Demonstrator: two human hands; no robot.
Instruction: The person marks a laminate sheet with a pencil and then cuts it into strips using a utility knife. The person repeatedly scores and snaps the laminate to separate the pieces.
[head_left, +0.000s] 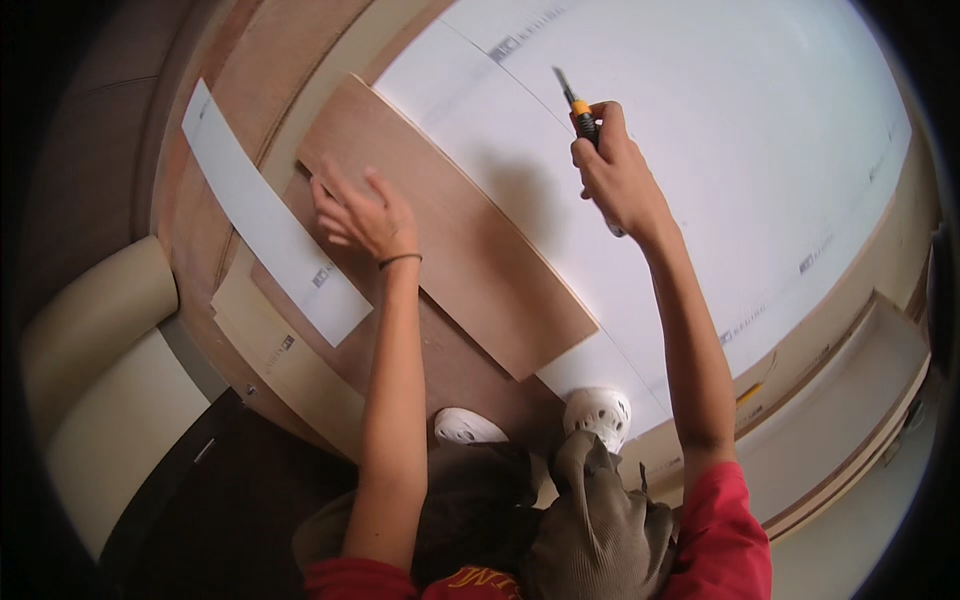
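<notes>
My right hand (618,182) is wrapped round a utility knife (581,108) with a yellow and black body. Its blade is out and points away from me, over a large white sheet (720,150). A thin dark line runs slantwise across that sheet. My left hand (368,218), slightly blurred, has its fingers apart at the left edge of a long brown wooden board (450,225). Whether the fingertips touch the board I cannot tell. The board lies slantwise along the sheet's left side.
Left of the board lies a narrow white strip (250,190), with a beige panel piece (280,340) nearer me. Cream padded seating (110,300) stands at the far left. A shallow tray-like frame (840,380) is at the right. My white shoes (598,412) are by the sheet's near edge.
</notes>
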